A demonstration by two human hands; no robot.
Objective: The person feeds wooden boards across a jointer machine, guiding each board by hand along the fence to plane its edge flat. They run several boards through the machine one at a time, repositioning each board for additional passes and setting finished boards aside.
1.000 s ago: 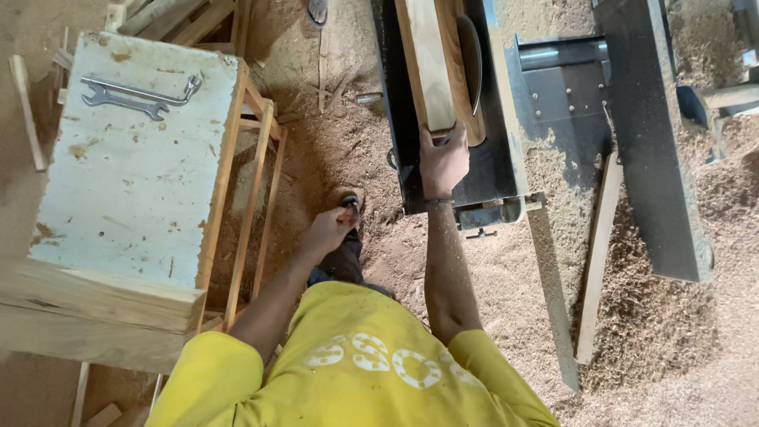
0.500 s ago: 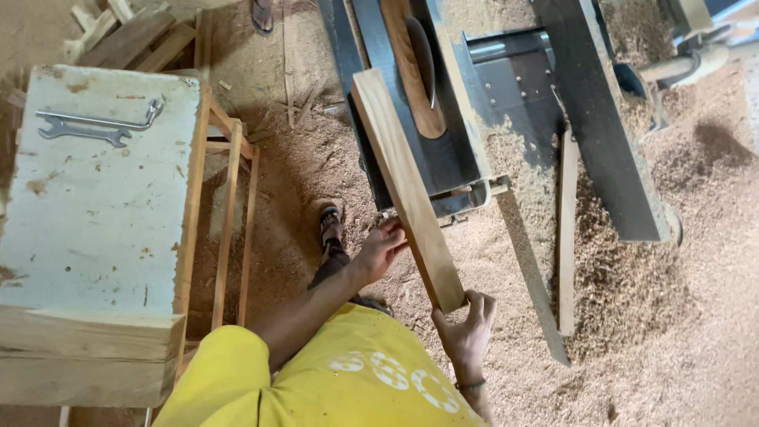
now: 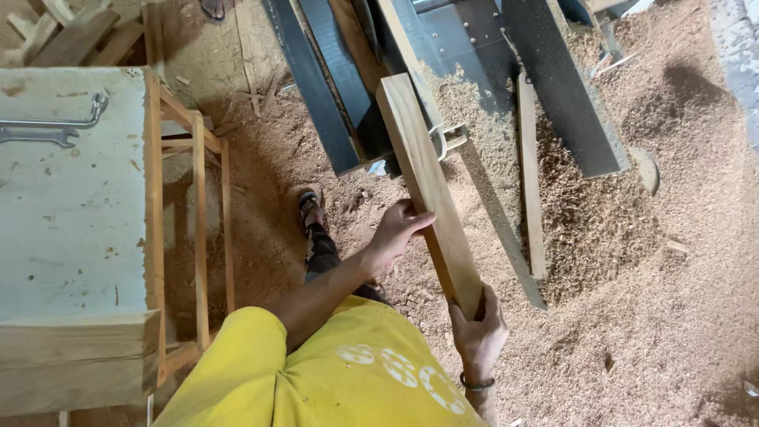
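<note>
- Long pale-brown wooden plank (image 3: 427,190): smooth, planed, matt.
- Dark grey metal saw table (image 3: 474,47): dull, dusted.
- Loose tan sawdust floor (image 3: 632,316): rough, crumbly.
- White painted workbench top (image 3: 71,213): chipped, stained.
- Steel spanner (image 3: 55,130): faintly shiny.

plank (image 3: 427,190): light tan | shirt (image 3: 332,372): yellow, white round print | table top (image 3: 71,213): pale grey-green | sawdust (image 3: 632,316): reddish-brown

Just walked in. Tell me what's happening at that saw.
A person in a yellow shirt holds a wooden plank with both hands. The left hand grips its side partway along, and the right hand holds its near end. The plank's far end lies over the saw table. Sawdust covers the floor. Two wrenches lie on a bench at the left.
</note>
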